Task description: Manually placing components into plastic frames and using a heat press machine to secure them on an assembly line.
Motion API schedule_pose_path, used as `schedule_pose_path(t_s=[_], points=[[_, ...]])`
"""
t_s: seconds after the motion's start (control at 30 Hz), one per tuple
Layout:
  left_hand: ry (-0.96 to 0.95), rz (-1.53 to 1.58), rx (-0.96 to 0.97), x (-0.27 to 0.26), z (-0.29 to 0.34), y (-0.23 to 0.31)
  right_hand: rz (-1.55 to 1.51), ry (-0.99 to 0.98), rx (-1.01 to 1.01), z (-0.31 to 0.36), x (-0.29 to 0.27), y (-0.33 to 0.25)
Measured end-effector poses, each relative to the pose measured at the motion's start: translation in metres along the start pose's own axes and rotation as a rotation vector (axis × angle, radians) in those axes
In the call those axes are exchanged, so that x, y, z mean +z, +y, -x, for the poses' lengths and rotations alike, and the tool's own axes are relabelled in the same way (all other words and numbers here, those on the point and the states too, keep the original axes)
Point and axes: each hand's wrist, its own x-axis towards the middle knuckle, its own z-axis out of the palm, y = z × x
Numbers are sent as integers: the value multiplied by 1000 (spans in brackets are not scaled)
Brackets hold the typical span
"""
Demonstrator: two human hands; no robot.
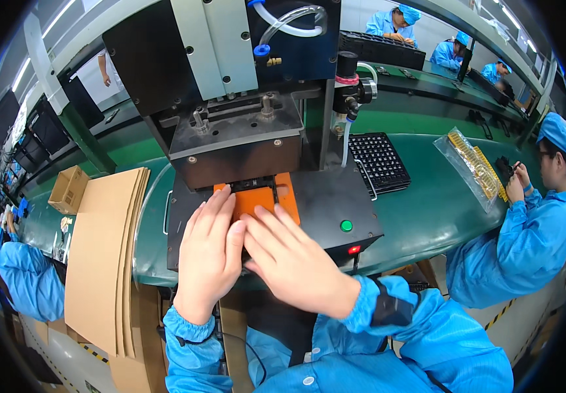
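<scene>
Both my hands lie over an orange plate point(287, 190) at the front of a black press machine point(322, 196). Fingers straight and side by side, my left hand point(212, 252) rests on the plate's left part. My right hand point(296, 262) slants in from the right, its fingers stretched toward the plate's middle and its thumb side near the left hand. Neither hand appears to grip anything; whatever lies beneath the palms is hidden. Above the fingertips sits the press's dark metal head point(237, 154). Part of a black piece point(251, 184) shows at the plate's far edge.
A green button point(346, 226) and a lit red switch point(354, 249) are on the machine's right. Cardboard sheets point(99, 255) and a small box point(68, 190) stand left. A black tray point(381, 160) and bagged yellow strips point(473, 167) lie right, near a seated co-worker point(519, 229).
</scene>
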Motion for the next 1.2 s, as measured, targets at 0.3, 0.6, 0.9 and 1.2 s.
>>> schedule_pose_path(t_s=[0.3, 0.6, 0.9, 1.2], points=[[-145, -261, 135, -1, -10, 3, -37, -27, 221, -8, -8, 31], [-87, -428, 33, -9, 52, 6, 33, -127, 303, 76, -68, 37], [330, -431, 61, 42, 76, -29, 72, 138, 629, 126, -84, 205], [539, -337, 80, 58, 68, -32, 182, -28, 537, 126, -68, 244]])
